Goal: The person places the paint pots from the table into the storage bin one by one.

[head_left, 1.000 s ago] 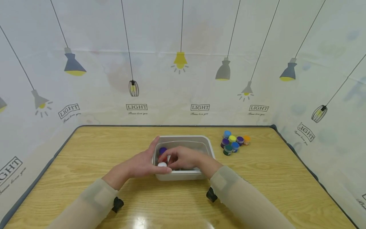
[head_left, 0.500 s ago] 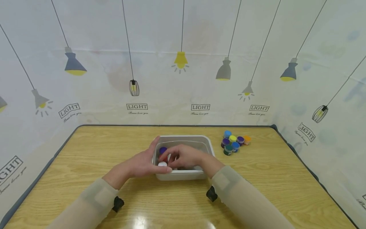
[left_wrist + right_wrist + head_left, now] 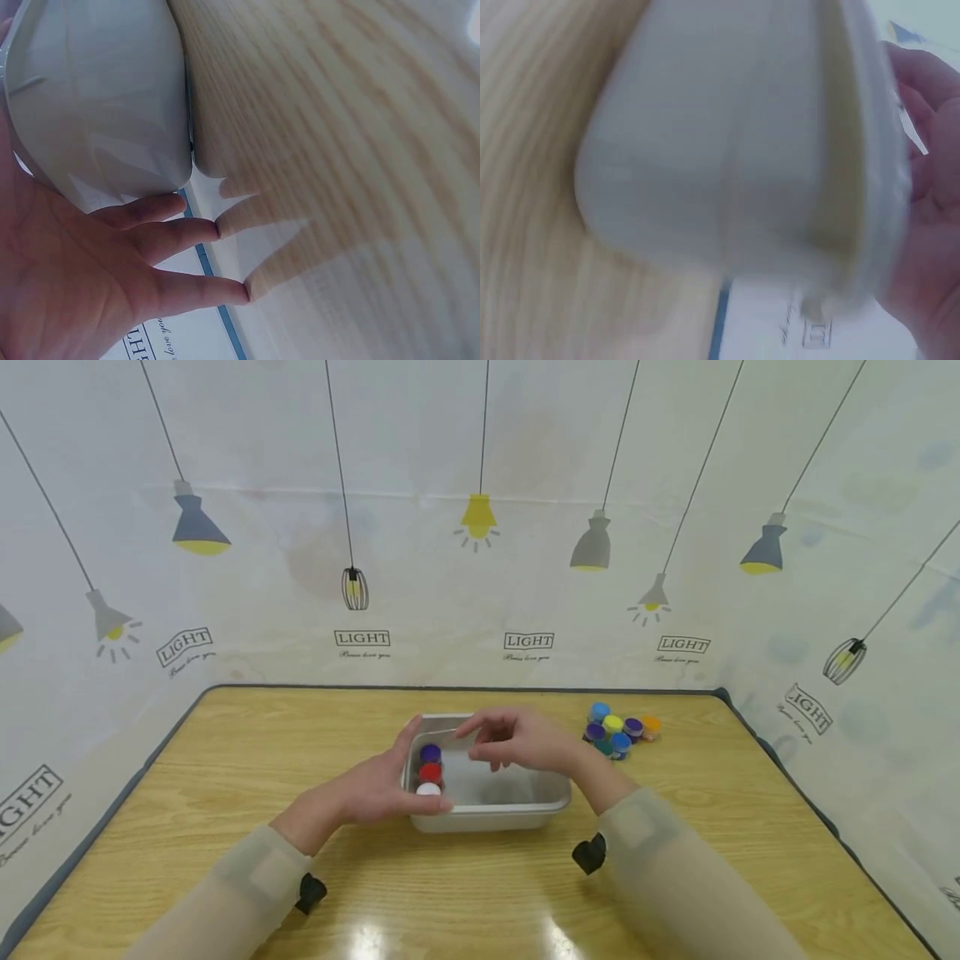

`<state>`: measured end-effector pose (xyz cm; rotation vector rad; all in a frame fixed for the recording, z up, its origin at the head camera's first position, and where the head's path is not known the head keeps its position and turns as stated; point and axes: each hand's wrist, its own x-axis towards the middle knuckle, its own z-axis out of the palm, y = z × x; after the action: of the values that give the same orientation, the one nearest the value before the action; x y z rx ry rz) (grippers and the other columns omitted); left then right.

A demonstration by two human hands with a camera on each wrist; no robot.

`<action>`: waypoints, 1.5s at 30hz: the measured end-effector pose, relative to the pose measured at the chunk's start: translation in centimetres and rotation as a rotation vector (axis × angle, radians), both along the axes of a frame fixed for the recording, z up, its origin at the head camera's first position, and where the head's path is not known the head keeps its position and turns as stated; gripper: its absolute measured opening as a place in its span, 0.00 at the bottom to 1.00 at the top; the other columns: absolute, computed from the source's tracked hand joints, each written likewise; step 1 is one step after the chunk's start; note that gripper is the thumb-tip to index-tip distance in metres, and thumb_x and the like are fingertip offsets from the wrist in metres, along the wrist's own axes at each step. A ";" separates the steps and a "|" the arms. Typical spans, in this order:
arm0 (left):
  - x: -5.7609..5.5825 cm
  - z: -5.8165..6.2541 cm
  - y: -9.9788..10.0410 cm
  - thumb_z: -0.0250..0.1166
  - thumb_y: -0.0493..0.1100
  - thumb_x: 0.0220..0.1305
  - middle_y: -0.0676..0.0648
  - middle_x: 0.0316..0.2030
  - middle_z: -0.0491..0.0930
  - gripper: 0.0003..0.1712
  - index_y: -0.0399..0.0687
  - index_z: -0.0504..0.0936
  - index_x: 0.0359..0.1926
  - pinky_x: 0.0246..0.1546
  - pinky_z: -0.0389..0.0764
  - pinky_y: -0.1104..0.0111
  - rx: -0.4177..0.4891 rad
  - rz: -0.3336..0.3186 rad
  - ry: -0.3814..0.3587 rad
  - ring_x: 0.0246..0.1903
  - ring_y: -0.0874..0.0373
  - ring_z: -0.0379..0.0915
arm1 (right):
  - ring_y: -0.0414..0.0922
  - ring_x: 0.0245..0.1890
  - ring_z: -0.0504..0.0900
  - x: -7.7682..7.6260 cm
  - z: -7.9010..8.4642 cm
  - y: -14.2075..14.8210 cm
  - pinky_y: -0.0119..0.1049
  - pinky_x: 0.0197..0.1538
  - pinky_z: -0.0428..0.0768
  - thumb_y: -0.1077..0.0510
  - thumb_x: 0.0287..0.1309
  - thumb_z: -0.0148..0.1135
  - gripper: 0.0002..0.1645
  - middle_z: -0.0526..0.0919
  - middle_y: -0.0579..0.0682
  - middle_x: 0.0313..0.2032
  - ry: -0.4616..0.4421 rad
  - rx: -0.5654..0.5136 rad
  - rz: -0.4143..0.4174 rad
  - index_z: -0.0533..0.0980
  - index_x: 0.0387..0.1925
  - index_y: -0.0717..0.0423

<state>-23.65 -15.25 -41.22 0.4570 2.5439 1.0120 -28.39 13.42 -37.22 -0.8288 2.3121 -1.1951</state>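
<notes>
A pale rectangular plastic bin (image 3: 491, 820) stands on the table. Along its inner left side, small paint pots form a row: one purple-lidded (image 3: 431, 753), one red-lidded (image 3: 431, 773) and one white-lidded (image 3: 428, 790). My left hand (image 3: 371, 783) rests against the bin's left end, thumb along the front rim and index finger at the back corner. The left wrist view shows its other fingers (image 3: 176, 236) straight and spread beside the bin wall (image 3: 105, 97). Over the bin's right half hovers my right hand (image 3: 528, 742), fingers loosely bent, holding nothing. Its palm also shows beside the rim in the right wrist view.
Right of the bin, several more paint pots stand in a cluster, among them a yellow-lidded pot (image 3: 612, 724), an orange-lidded pot (image 3: 650, 727) and a blue-lidded pot (image 3: 620, 744). A printed cloth wall (image 3: 420, 668) rises behind the wooden table (image 3: 285, 727).
My right hand has let go of the pots at the bin's left side, lifted and moved right, uncovering the row. The left hand stays in place.
</notes>
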 end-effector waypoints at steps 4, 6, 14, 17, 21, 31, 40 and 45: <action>0.0 0.2 0.0 0.76 0.77 0.58 0.33 0.83 0.62 0.82 0.59 0.27 0.90 0.77 0.69 0.36 0.007 -0.004 0.006 0.74 0.38 0.71 | 0.67 0.41 0.86 -0.2 0.7 2.4 0.59 0.49 0.88 0.51 0.74 0.71 0.18 0.88 0.58 0.46 0.023 -0.047 -0.077 0.85 0.63 0.43; 0.0 0.2 0.1 0.76 0.77 0.58 0.33 0.83 0.60 0.82 0.58 0.27 0.90 0.78 0.68 0.37 0.000 -0.003 0.011 0.75 0.38 0.70 | 0.65 0.40 0.86 -0.3 1.0 3.7 0.53 0.46 0.88 0.51 0.74 0.72 0.19 0.88 0.57 0.44 0.037 -0.065 -0.120 0.85 0.62 0.44; 0.0 0.0 0.0 0.76 0.77 0.58 0.31 0.85 0.55 0.83 0.55 0.27 0.90 0.79 0.66 0.38 -0.014 -0.015 0.034 0.80 0.35 0.65 | 0.49 0.32 0.85 -0.4 1.2 9.3 0.40 0.39 0.87 0.52 0.74 0.71 0.19 0.89 0.58 0.41 0.090 -0.078 -0.274 0.84 0.63 0.48; 0.0 0.0 0.0 0.76 0.77 0.58 0.31 0.85 0.55 0.83 0.56 0.27 0.90 0.79 0.67 0.38 -0.009 -0.013 0.032 0.80 0.35 0.64 | 0.50 0.34 0.87 -0.3 1.0 11.4 0.45 0.43 0.89 0.52 0.74 0.71 0.20 0.89 0.53 0.40 0.082 -0.092 -0.320 0.84 0.63 0.49; 0.0 -0.1 0.0 0.76 0.77 0.58 0.30 0.85 0.56 0.83 0.56 0.27 0.90 0.79 0.68 0.38 -0.007 -0.014 0.033 0.79 0.35 0.66 | 0.52 0.38 0.87 0.0 0.4 14.0 0.47 0.46 0.90 0.51 0.75 0.71 0.22 0.90 0.49 0.41 0.068 -0.095 -0.368 0.82 0.65 0.53; 0.0 -0.2 -0.1 0.75 0.78 0.58 0.31 0.85 0.56 0.82 0.57 0.27 0.90 0.79 0.68 0.38 -0.008 -0.011 0.034 0.79 0.35 0.66 | 0.48 0.34 0.85 0.5 -1.6 19.3 0.39 0.40 0.86 0.51 0.78 0.68 0.26 0.89 0.43 0.38 0.081 -0.072 -0.425 0.79 0.67 0.61; 0.0 -0.3 -0.1 0.75 0.78 0.59 0.32 0.86 0.55 0.82 0.58 0.26 0.90 0.79 0.66 0.37 0.003 -0.012 0.030 0.80 0.35 0.64 | 0.54 0.39 0.85 0.7 -2.9 22.6 0.41 0.43 0.87 0.47 0.80 0.66 0.29 0.85 0.44 0.38 0.064 0.015 -0.510 0.77 0.71 0.60; 0.0 -0.2 -0.1 0.75 0.78 0.59 0.32 0.86 0.56 0.82 0.58 0.26 0.90 0.79 0.66 0.38 0.003 -0.013 0.032 0.80 0.35 0.65 | 0.54 0.41 0.86 0.2 -3.7 23.9 0.42 0.45 0.87 0.45 0.80 0.65 0.31 0.85 0.48 0.43 0.064 0.057 -0.553 0.77 0.73 0.57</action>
<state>-23.65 -15.37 -41.46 0.4930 2.5645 1.0119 -28.22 37.31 -40.94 -0.2030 2.7103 -1.3154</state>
